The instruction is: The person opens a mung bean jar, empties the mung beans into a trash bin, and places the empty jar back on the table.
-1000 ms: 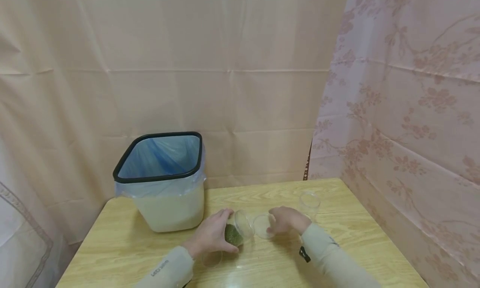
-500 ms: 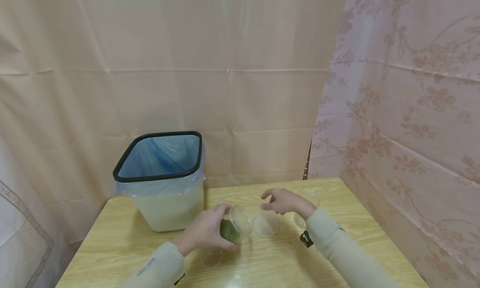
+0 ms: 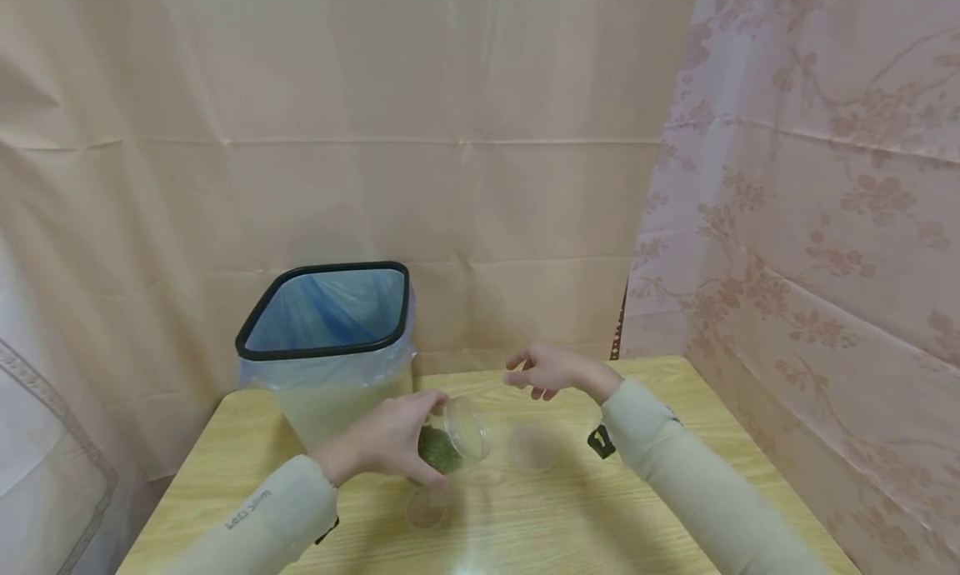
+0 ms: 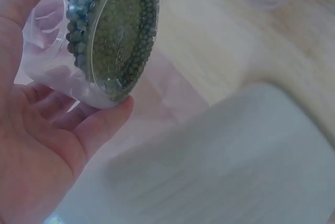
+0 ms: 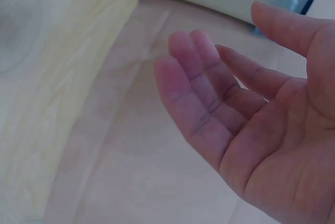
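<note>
My left hand (image 3: 386, 433) grips a clear plastic jar (image 3: 468, 429) tilted on its side, its rim end turned to the right. Small green beans (image 4: 112, 30), like mung beans, lie at its bottom end, thumb and fingers spread around the wall. Above the table my right hand (image 3: 553, 368) hovers with loosely bent fingers; the right wrist view shows nothing in its palm (image 5: 282, 145). Below that hand, a round clear plastic piece (image 3: 532, 447) lies on the table. A second clear disc (image 3: 426, 507) is under the left hand; whether these are lids is unclear.
A cream waste bin (image 3: 337, 400) with a black rim and blue bag liner stands at the table's back left, close behind the left hand. The wood-grain table (image 3: 510, 533) ends at a beige curtain (image 3: 525, 183). A pink floral curtain (image 3: 810, 250) hangs to the right.
My right hand has left the clear piece on the table and risen up and away. My left hand has carried the jar left and slightly up. A clear container at the right is no longer visible.
</note>
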The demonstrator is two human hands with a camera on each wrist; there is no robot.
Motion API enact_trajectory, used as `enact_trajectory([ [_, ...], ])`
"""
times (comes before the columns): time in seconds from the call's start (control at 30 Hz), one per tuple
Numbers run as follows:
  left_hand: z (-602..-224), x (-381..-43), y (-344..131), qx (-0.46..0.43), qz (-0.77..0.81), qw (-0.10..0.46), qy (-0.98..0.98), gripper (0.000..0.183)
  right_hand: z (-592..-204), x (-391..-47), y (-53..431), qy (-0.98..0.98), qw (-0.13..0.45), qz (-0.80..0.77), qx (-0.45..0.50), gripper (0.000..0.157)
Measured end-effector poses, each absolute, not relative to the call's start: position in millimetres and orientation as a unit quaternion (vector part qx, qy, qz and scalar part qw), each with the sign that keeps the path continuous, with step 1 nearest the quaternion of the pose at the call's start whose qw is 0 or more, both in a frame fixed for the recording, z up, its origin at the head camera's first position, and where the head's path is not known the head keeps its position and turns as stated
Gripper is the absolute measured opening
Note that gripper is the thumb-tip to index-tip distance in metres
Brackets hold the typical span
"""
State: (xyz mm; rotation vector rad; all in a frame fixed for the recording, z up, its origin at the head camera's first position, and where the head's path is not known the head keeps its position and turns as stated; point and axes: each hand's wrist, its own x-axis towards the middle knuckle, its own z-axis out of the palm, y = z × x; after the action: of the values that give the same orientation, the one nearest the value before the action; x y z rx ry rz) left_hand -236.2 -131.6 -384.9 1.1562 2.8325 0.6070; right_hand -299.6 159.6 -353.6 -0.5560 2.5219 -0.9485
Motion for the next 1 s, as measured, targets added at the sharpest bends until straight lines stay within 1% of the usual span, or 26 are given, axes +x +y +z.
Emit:
enact_trajectory([
  [0.27, -345, -231, -149, 0.369, 0.204, 0.026, 0.906, 0.100, -322, -304, 136, 0.864, 0.223, -0.404, -0.201, 0.051],
  [0.5, -320, -233, -174, 0.368, 0.241, 0.070, 0.895, 0.097, -300, -307, 117, 0.845, 0.240, -0.432, -0.204, 0.049],
  [0.73, -292, -230, -196, 0.341, 0.255, 0.114, 0.898, 0.092, -294, -313, 93, 0.805, 0.243, -0.503, -0.200, 0.052],
  [0.8, -284, -230, -200, 0.332, 0.254, 0.116, 0.901, 0.092, -293, -315, 85, 0.789, 0.245, -0.529, -0.191, 0.053],
  [1.0, -264, -232, -210, 0.334, 0.230, 0.091, 0.910, 0.095, -289, -323, 65, 0.760, 0.231, -0.585, -0.164, 0.052],
])
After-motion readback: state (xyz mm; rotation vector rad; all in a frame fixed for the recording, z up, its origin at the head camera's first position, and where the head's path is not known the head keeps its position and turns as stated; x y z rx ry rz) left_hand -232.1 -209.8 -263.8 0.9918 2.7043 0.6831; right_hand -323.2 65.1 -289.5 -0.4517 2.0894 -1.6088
